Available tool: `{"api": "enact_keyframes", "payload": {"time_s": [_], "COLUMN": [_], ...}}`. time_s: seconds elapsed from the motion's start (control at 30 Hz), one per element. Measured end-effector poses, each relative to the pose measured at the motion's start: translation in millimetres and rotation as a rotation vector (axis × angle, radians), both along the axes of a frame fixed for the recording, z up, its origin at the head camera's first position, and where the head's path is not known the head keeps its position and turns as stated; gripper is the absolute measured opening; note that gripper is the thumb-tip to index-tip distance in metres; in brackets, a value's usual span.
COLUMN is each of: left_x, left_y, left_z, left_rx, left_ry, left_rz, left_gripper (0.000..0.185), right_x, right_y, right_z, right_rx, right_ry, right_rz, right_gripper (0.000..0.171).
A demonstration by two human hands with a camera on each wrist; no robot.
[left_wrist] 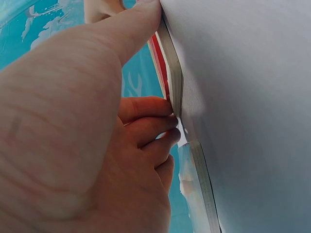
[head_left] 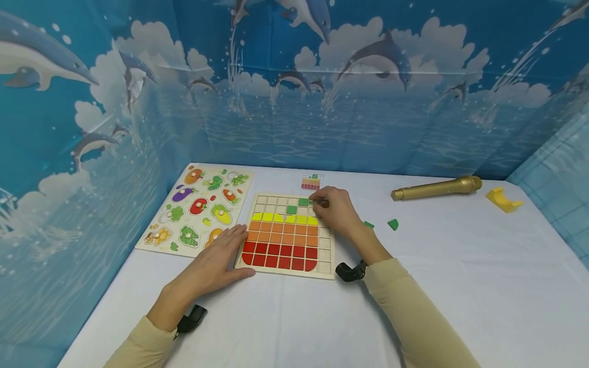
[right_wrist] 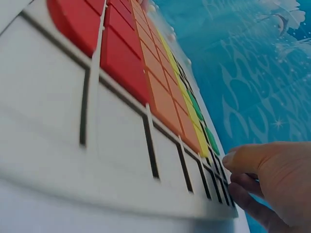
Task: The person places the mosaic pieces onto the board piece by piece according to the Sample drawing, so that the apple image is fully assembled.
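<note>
A wooden grid board lies on the table, filled with rows of red tiles, orange tiles and yellow tiles. Two green tiles sit above the yellow row. My left hand rests at the board's left side, fingers extended along the edge and thumb by the lower corner. At the board's upper right, my right hand has curled fingers and pinches a small green tile, mostly hidden by the fingertips, beside the upper green tile. In the right wrist view, the thumb is right at the grid.
A vegetable puzzle board lies left of the grid board, and a small picture card behind it. Loose green pieces lie to the right. Farther right are a gold microphone and a yellow holder. A dolphin curtain rises behind.
</note>
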State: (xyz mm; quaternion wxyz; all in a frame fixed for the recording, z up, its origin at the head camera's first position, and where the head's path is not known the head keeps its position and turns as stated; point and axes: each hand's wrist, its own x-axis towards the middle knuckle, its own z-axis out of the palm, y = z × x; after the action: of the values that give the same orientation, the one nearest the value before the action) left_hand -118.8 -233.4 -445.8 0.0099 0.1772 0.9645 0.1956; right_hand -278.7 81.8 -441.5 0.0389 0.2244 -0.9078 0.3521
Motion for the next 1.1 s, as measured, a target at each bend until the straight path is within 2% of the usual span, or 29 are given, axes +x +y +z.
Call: {"api": "enact_keyframes", "payload": {"time_s": [0.33,0.7,0.87,1.1], "left_x": [-0.6,-0.3,0.6,0.9], "left_y": [0,1,1,1], "left_z": [0.3,0.6,1.7,1.4], "left_rx": [-0.007,-0.008,-0.007,0.002], "left_ry": [0.000,-0.002,-0.008,0.004], "left_rz": [-0.005,-0.009,0.001,-0.007], "left_gripper": [0.094,0.094,0.094,0.094], "right_x": [11.8,31.0,37.6,38.1], "right_y": [60,122,130,125], "right_z": [6.6,9.7,4.7,2.2], "right_rx": [0.039,0.116,0.139,0.144], "right_ry": [-0.006,-0.004,0.022,0.053], "right_rz": [-0.055,-0.035,-0.001,0.085], "right_gripper": [0.023,0.023,0.025,0.019]}}
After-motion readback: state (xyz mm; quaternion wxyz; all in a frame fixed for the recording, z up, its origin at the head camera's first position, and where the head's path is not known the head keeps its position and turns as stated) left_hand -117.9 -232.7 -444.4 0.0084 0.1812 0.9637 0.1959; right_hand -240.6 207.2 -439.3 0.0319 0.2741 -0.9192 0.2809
